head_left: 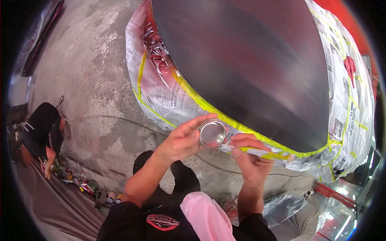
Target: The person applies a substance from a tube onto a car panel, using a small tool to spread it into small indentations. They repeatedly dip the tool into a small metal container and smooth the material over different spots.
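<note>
A round, shiny metal tin (212, 133) is pinched at its left side in my left hand (181, 139), its circular face turned up toward me. My right hand (252, 157) is closed around a slim white-and-yellow tube-like item (261, 152), whose left end lies close to the tin's lower right edge. What exactly this item is, I cannot make out. Just beyond both hands is a large dark, smooth car panel (257, 72), edged with yellow masking tape (201, 102) and newspaper (173, 98).
A co-worker (44, 132) bends over at the far left beside several cans and bottles (80, 180). A thin cable (108, 116) runs across the concrete floor (92, 68). Clear plastic sheeting (285, 207) lies at the lower right. A pink cloth (207, 217) hangs over my chest.
</note>
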`<state>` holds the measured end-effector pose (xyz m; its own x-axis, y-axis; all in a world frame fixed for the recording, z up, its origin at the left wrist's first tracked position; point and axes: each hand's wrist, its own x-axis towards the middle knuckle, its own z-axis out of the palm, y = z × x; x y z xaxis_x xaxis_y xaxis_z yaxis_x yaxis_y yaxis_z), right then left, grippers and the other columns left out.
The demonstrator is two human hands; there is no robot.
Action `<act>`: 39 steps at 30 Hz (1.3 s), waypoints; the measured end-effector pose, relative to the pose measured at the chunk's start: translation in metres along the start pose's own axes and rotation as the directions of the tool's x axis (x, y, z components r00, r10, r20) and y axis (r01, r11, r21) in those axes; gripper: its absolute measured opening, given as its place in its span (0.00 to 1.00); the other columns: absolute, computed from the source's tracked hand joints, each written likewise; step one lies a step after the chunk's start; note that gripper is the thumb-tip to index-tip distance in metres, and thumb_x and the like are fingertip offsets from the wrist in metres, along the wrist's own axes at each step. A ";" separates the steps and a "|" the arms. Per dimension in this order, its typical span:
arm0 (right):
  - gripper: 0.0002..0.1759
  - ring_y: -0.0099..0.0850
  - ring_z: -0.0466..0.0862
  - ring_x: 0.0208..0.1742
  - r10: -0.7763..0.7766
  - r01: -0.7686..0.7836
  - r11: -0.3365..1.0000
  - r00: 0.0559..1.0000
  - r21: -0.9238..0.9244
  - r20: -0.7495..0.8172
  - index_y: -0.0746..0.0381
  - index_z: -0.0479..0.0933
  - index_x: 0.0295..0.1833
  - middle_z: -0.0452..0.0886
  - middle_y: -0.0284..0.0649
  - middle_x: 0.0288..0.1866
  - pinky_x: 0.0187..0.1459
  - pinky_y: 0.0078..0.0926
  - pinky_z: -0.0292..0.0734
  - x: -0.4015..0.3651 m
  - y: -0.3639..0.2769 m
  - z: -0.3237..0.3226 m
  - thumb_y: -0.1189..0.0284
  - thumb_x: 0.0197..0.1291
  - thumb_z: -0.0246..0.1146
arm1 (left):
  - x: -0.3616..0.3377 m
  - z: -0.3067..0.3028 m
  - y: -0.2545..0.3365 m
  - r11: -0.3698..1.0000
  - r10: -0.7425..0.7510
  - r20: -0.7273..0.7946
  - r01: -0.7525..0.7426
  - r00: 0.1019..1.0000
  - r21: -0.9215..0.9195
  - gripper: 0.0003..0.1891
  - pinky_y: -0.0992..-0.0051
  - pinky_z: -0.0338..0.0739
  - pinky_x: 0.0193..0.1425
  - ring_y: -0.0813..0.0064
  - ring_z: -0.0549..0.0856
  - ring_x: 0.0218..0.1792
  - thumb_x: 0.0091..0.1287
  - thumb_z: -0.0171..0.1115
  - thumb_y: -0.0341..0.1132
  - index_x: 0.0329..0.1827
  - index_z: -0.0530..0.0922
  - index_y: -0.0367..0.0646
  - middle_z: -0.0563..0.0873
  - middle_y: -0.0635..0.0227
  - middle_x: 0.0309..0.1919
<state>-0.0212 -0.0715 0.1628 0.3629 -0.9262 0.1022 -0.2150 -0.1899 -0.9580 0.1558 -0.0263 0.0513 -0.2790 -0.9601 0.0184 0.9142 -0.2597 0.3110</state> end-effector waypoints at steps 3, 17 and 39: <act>0.09 0.34 0.82 0.44 0.116 -0.123 0.975 0.992 0.186 0.050 0.67 0.78 0.41 0.82 0.56 0.45 0.52 0.32 0.76 0.003 0.000 0.008 0.79 0.54 0.68 | 0.000 -0.007 0.004 1.000 0.014 0.007 -0.014 1.000 -0.017 0.32 0.56 0.64 0.72 0.56 0.69 0.71 0.74 0.54 0.42 0.77 0.54 0.40 0.68 0.46 0.69; 0.08 0.21 0.81 0.40 -0.070 0.071 0.997 0.875 -0.015 -0.479 0.71 0.81 0.45 0.84 0.41 0.41 0.43 0.16 0.76 0.091 0.024 0.065 0.82 0.60 0.67 | -0.016 -0.048 0.033 0.995 -0.030 0.104 0.039 0.994 -0.092 0.28 0.63 0.65 0.71 0.61 0.72 0.68 0.77 0.50 0.36 0.76 0.56 0.36 0.72 0.53 0.67; 0.08 0.19 0.81 0.34 -0.179 0.002 0.927 0.881 -0.375 -0.437 0.67 0.83 0.42 0.85 0.36 0.36 0.40 0.16 0.75 0.113 0.048 0.087 0.76 0.59 0.70 | -0.024 -0.076 0.058 0.987 -0.095 0.091 0.106 0.991 -0.122 0.28 0.64 0.65 0.71 0.62 0.76 0.65 0.76 0.51 0.35 0.75 0.56 0.34 0.75 0.56 0.65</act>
<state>0.0888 -0.1567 0.1050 -0.0380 -0.9247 0.3787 -0.5382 -0.3004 -0.7875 0.2377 -0.0262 -0.0032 -0.3904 -0.9176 0.0750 0.9084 -0.3707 0.1932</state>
